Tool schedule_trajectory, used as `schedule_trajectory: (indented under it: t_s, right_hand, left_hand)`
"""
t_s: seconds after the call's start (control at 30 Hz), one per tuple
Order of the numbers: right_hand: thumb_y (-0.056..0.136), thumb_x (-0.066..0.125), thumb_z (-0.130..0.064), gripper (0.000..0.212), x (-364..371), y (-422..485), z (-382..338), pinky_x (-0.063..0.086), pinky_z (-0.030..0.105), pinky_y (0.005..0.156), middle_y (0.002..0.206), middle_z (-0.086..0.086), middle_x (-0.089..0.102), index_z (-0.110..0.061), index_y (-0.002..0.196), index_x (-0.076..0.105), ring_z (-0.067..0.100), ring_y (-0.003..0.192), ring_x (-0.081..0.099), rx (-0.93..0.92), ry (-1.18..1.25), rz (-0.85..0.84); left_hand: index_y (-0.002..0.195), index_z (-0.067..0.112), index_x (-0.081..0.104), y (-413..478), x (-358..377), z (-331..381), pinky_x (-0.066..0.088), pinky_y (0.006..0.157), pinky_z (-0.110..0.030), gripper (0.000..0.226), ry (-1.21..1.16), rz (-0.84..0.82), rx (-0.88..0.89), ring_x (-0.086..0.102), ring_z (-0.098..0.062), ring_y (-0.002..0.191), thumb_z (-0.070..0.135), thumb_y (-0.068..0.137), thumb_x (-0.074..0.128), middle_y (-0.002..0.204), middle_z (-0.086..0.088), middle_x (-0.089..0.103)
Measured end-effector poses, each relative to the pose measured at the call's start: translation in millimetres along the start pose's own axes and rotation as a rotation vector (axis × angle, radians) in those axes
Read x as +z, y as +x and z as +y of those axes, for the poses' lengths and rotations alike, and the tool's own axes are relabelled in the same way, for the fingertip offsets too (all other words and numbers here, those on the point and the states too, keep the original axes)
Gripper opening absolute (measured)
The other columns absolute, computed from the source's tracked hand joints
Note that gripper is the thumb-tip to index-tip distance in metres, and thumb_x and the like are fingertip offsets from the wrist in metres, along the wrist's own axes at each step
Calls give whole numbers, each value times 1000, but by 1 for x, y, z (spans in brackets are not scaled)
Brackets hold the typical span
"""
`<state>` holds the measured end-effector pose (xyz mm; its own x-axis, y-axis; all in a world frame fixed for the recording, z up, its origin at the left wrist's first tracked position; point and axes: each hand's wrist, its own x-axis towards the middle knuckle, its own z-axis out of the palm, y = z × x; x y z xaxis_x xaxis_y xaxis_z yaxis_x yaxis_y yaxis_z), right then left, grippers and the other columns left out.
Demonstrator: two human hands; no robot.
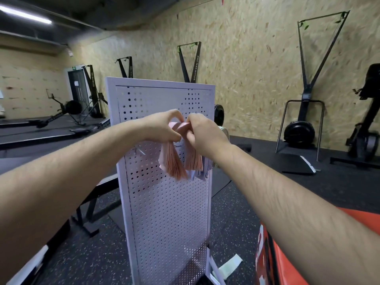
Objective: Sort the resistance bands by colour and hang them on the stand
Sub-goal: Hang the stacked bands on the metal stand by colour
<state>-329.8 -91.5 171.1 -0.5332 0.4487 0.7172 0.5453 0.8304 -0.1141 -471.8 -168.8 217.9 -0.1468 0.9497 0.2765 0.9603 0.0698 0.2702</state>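
High on the stand [164, 202], pinched pink bands [174, 161] in curled fingers [174, 136] of left hand [162, 128] and right hand [203, 134], probably needing every loop seated fully.

Tall black ski machines [306, 93] line the pale chipboard wall [246, 58] at upper right, a black rowing machine [61, 112] sits at left, an orange-red padded box [287, 256] at lower right.

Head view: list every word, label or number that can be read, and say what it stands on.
"SKI MACHINES" (probably; blurred): white vertical lettering on the nearest black upright.
Lettering on the farther upright: too small to read.
Paper on the door: unreadable.
White marks on the orange pad: cut off, unreadable.
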Motion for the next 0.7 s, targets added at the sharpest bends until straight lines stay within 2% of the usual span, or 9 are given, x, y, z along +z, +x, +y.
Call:
schedule_trajectory:
  t_s: [0.07,0.13,0.2,0.33,0.43,0.6,0.7]
  right_hand:
    - [96,49,-13,17,10,1,1,34,32,72,106,8,55,-7,111,53,24,87,49,42,34,-38]
    - [93,50,-11,22,21,-1,0,45,41,83,110,10,58,-8,114,54,29,96,56,88,73,-68]
    - [91,50,-11,27,32,-5,0,48,44,88,111,9,59,-11,117,55,30,101,58,123,110,-77]
    - [89,49,-9,29,50,-16,-1,47,37,80,108,6,62,-15,116,58,27,99,60,172,206,-126]
    - [88,50,-9,28,60,-25,-2,50,39,79,106,6,63,-15,114,56,27,95,60,212,284,-121]
    - [89,49,-7,28,63,-32,-4,50,39,75,106,4,63,-16,115,55,24,91,59,241,350,-112]
    - [91,50,-9,26,62,-34,-3,51,39,76,103,3,64,-17,115,56,23,91,60,238,358,-102]
  left_hand:
    - [120,38,48,5,4,-3,39,55,-27,46,44,-5,-5,57,-16,65,25,79,64,83,0,65]
    - [120,37,48,9,9,-7,40,55,-28,44,92,-14,-10,57,-17,65,26,81,63,83,-1,64]
    - [121,35,48,11,14,-10,40,54,-27,42,132,-27,-13,57,-17,65,26,82,62,83,-1,63]
    - [123,32,49,11,28,-17,41,54,-27,42,180,-43,-26,58,-14,68,28,83,62,85,2,60]
    - [122,31,51,8,40,-21,40,55,-27,44,180,-10,-31,58,-14,70,31,80,64,86,1,60]
    - [125,31,52,5,48,-20,40,52,-25,47,168,22,-48,58,-16,67,33,80,65,97,-1,52]
    - [126,33,52,4,49,-19,42,53,-25,46,171,23,-61,61,-19,69,35,81,64,113,-6,45]
